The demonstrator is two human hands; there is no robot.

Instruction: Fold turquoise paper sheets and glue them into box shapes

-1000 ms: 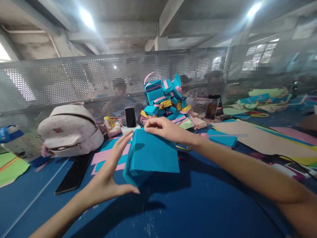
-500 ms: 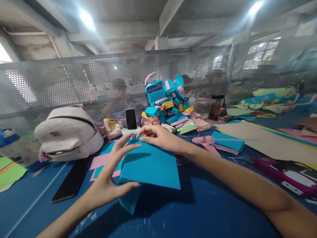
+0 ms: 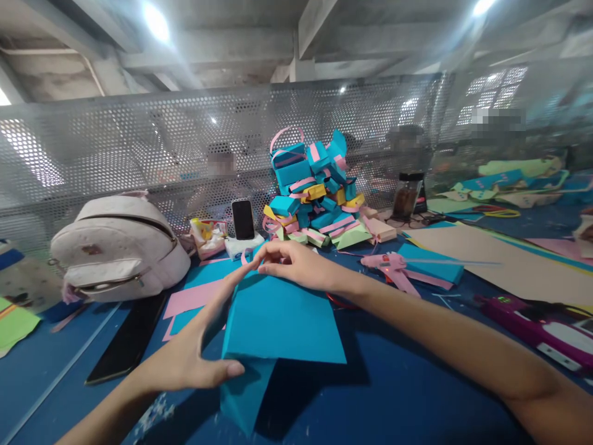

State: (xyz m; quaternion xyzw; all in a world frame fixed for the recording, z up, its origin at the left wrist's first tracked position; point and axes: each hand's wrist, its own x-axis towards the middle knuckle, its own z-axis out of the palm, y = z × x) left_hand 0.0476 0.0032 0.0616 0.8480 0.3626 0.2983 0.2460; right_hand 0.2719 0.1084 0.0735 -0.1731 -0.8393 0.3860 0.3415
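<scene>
A sheet of blue card (image 3: 282, 318), folded along its left side, stands in front of me with a flat top panel and a flap hanging down at the near left. My left hand (image 3: 185, 358) spans that folded side, its thumb against the near corner and its fingers stretched toward the far end. At the far edge, the curled fingers of my right hand (image 3: 296, 262) grip the card and meet my left fingertips. Exactly what those right fingertips pinch is hidden. Right of the card lies a pink glue gun (image 3: 391, 266) on the blue table (image 3: 315, 414).
Blue, pink and yellow paper boxes (image 3: 319, 191) are piled at the back. To the left are a white backpack (image 3: 120, 247), a black phone (image 3: 127, 340) and a bottle (image 3: 28, 284). A purple device (image 3: 532, 330) and paper sheets (image 3: 504, 253) lie right. A perforated metal partition (image 3: 185, 136) stands behind.
My left fingers have come down onto the folded side and reached my right fingertips. The left thumb has shifted left and down to the near corner. The card's hanging flap shows more.
</scene>
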